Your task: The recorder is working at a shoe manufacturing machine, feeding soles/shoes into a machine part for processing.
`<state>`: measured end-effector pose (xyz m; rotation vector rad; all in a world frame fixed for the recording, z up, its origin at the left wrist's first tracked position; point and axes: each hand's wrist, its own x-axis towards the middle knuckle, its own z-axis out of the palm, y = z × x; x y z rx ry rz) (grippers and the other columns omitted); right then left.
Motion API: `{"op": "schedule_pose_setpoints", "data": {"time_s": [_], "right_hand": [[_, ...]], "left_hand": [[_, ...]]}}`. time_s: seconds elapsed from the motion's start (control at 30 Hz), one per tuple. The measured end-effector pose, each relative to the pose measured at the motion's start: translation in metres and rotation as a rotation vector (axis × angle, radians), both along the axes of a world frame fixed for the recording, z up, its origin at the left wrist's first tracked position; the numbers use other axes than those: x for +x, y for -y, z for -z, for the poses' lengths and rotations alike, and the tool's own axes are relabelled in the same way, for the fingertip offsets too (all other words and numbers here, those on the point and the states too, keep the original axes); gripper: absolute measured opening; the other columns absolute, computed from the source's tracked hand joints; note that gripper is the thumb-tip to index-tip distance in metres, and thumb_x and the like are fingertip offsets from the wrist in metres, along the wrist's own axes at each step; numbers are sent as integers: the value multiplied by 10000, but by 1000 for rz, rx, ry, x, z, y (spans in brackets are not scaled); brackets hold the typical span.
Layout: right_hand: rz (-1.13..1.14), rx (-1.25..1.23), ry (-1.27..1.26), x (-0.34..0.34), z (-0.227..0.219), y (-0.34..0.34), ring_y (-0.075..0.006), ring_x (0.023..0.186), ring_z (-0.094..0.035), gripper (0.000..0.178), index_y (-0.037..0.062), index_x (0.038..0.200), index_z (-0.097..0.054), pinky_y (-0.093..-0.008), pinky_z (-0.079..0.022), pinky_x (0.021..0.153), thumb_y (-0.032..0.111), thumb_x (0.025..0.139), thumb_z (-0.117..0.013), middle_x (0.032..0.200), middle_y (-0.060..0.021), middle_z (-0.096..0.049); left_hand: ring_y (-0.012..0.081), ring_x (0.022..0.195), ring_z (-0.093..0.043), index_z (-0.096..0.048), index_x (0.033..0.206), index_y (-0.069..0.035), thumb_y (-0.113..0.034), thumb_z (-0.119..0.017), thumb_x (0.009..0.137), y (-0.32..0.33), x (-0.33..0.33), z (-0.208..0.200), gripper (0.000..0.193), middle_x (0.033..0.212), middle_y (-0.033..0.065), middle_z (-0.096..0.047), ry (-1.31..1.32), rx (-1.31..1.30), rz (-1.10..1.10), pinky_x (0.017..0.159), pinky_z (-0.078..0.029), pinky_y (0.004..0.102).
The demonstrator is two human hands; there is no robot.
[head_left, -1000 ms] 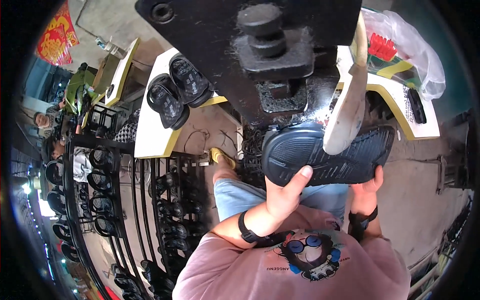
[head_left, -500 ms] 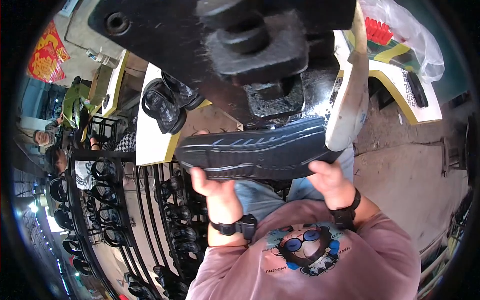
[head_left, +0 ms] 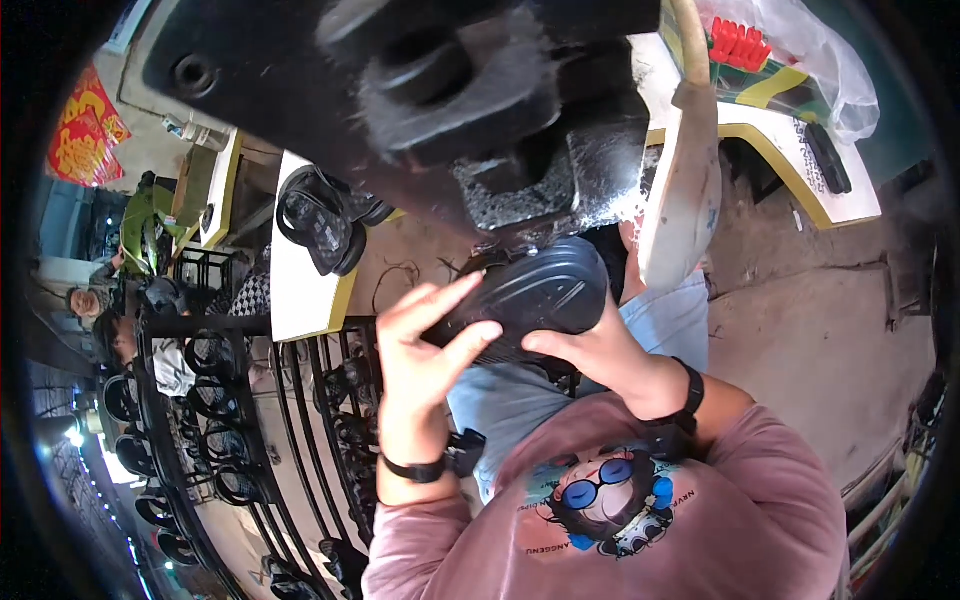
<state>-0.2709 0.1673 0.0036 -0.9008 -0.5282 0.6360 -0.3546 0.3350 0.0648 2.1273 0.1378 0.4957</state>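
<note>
In front of my lap, close under the lower tip of a black machine head (head_left: 470,120), is a black sandal (head_left: 545,295). One rounded end of its dark, grooved sole faces up toward me. My left hand (head_left: 420,345) grips it from the left, thumb and fingers closing round its side. At the right end my right hand (head_left: 600,355) holds on, its thumb laid along the near edge and its fingers hidden behind. The sandal's straps are mostly out of sight, and whether it touches the machine I cannot tell.
Black sandals (head_left: 320,220) lie on a white table with a yellow edge (head_left: 305,295) at left. Below it stands a black rack (head_left: 260,320) with several sandals. A pale curved machine part (head_left: 690,190) hangs right of the sandal. Another white table (head_left: 855,195) holds a red clip-like bundle (head_left: 738,45).
The sandal has turned from lying lengthwise across to end-on toward me. My left hand has risen along its side, and my right hand has shifted left with it.
</note>
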Motion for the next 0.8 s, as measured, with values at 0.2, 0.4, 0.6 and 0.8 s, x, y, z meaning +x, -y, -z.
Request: {"op": "schedule_pose_setpoints", "data": {"time_s": [0.2,0.4,0.6,0.8], "right_hand": [[264,-288,370,24,-23,34,-123,872,-562,490,-15,1037,-528,-263,-457,786,141,681,-826,927,-45,-602],[234,-424,559,54,-74,30,-184,746,-642,444,-30,895,-620,-287,-512,669,112,556,-869,826,-92,-657],[609,-440,927,53,-78,21,-215,752,-566,549,12,880,-584,-321,-464,660,317,536,-883,868,-86,-572],[49,50,1219,2,1,72,-207,670,-610,252,74,741,-544,-294,-465,574,208,723,-757,870,-47,-601]], "left_hand": [[145,995,-560,-517,1253,42,-46,-804,681,55,-18,67,646,1068,64,-551,79,-622,-48,836,-457,269],[174,1042,-538,-572,1139,24,-53,-759,706,48,20,42,479,1114,93,-564,-63,-503,200,916,-421,301],[170,1016,-570,-533,1185,36,-2,-739,726,70,19,45,504,1101,86,-615,129,-656,177,921,-442,308],[192,1072,-552,-494,1222,23,-69,-723,778,87,-2,64,509,1168,109,-583,287,-981,-66,924,-442,322]]}}
